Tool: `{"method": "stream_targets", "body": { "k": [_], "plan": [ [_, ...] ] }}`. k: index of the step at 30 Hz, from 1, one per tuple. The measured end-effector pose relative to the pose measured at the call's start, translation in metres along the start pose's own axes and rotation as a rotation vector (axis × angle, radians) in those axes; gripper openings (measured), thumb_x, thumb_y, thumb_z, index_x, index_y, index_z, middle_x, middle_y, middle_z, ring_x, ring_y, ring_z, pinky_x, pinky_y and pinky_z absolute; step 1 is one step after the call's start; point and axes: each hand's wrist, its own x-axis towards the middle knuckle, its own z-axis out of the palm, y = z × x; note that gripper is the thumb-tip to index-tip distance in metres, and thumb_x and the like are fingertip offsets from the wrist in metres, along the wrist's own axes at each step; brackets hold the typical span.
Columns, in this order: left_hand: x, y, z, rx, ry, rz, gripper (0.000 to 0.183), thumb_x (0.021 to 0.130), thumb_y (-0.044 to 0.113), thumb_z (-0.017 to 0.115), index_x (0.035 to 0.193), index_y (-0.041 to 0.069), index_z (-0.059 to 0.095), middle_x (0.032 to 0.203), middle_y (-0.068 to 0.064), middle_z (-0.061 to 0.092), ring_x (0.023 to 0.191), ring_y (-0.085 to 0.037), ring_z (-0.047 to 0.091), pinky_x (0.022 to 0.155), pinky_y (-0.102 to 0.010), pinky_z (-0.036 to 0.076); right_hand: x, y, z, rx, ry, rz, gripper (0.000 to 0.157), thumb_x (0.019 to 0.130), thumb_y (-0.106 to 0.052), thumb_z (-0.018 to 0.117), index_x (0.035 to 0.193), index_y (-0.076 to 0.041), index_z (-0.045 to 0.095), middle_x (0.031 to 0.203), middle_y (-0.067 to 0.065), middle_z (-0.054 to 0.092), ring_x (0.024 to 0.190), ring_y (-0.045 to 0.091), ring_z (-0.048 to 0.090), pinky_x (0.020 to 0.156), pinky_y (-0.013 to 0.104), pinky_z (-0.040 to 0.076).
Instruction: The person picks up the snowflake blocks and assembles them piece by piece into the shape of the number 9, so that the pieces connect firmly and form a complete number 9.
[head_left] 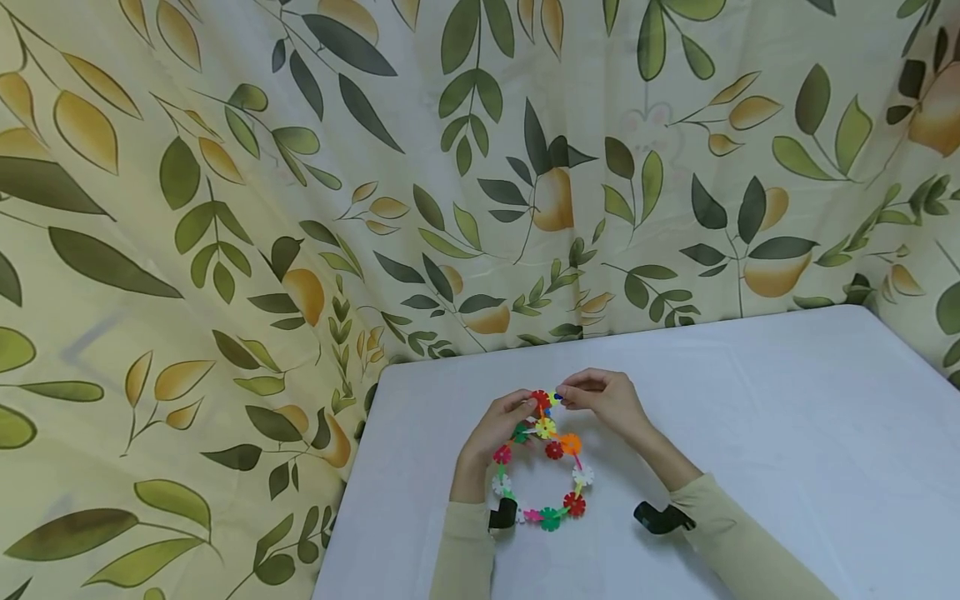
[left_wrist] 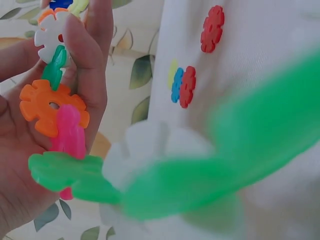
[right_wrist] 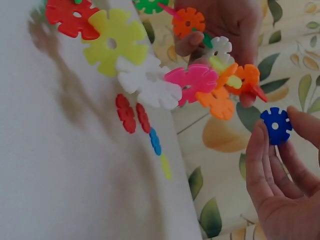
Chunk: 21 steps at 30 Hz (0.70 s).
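Observation:
A chain of interlocked plastic snowflake discs (head_left: 551, 520) in red, green, white, pink, orange and yellow hangs in a loop above the white table. My left hand (head_left: 487, 429) holds its upper part. The left wrist view has the thumb against a white disc (left_wrist: 49, 39), above a green and an orange disc (left_wrist: 37, 107). Between thumb and fingertips, my right hand (head_left: 609, 402) pinches a single blue snowflake disc (right_wrist: 276, 126). That disc is close to the chain's orange and red end pieces (right_wrist: 247, 77), with a gap visible in the right wrist view.
Several loose discs lie on the white-covered table (head_left: 750, 433): two red (right_wrist: 126, 114), a blue (right_wrist: 155, 141) and a yellow one (right_wrist: 166, 167). A leaf-patterned curtain (head_left: 420, 183) hangs behind and to the left of the table. Black straps (head_left: 663, 518) show at both wrists.

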Motion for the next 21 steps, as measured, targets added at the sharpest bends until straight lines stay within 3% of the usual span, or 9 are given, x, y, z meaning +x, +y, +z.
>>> {"method": "stream_targets", "body": {
  "k": [7, 18, 21],
  "plan": [
    [0.000, 0.002, 0.006, 0.020, 0.029, 0.014, 0.031, 0.109, 0.031, 0.057, 0.124, 0.008, 0.072, 0.105, -0.004, 0.068, 0.087, -0.020, 0.066, 0.077, -0.053, 0.061, 0.000, -0.007, 0.000, 0.030, 0.031, -0.018, 0.032, 0.096, -0.023, 0.078, 0.115, 0.002, 0.071, 0.107, 0.019, 0.076, 0.089, 0.029, 0.078, 0.083, 0.033, 0.061],
    [0.001, 0.003, 0.010, 0.055, 0.051, 0.025, 0.032, 0.107, 0.035, 0.060, 0.119, 0.010, 0.074, 0.100, -0.003, 0.065, 0.085, -0.017, 0.061, 0.074, -0.047, 0.061, -0.003, -0.014, 0.002, 0.022, 0.027, -0.007, 0.038, 0.096, -0.021, 0.079, 0.121, 0.006, 0.069, 0.108, 0.021, 0.075, 0.089, 0.027, 0.078, 0.084, 0.033, 0.061],
    [0.001, 0.003, 0.011, 0.066, 0.041, 0.031, 0.030, 0.107, 0.035, 0.060, 0.118, 0.011, 0.075, 0.100, 0.001, 0.065, 0.090, -0.022, 0.063, 0.074, -0.046, 0.060, -0.004, -0.014, 0.001, 0.004, 0.026, -0.005, 0.039, 0.094, -0.021, 0.081, 0.120, 0.005, 0.069, 0.107, 0.021, 0.075, 0.089, 0.026, 0.077, 0.084, 0.031, 0.061]
  ]
}}
